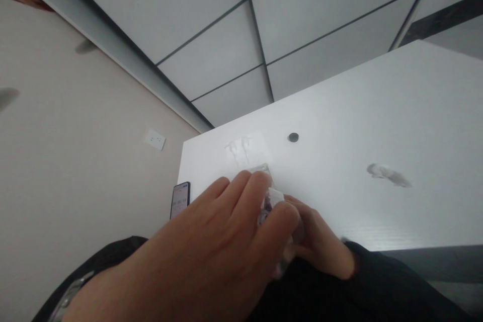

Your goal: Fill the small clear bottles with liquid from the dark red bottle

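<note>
My left hand (226, 231) reaches in from the lower left, fingers curled over a small clear plastic piece (268, 200) at the near edge of a white table (377, 110). My right hand (320, 241), in a black sleeve, comes from the right and meets the same piece from below. Both hands pinch it, and most of it is hidden by my fingers. A metal watch band (70, 294) shows on my left wrist.
A phone (180, 199) with a lit screen lies at the table's left edge. On the table sit a small black round thing (293, 137), a clear plastic scrap (388, 174) to the right, and a clear film (245, 148) beyond my hands. The wall has a socket (155, 139).
</note>
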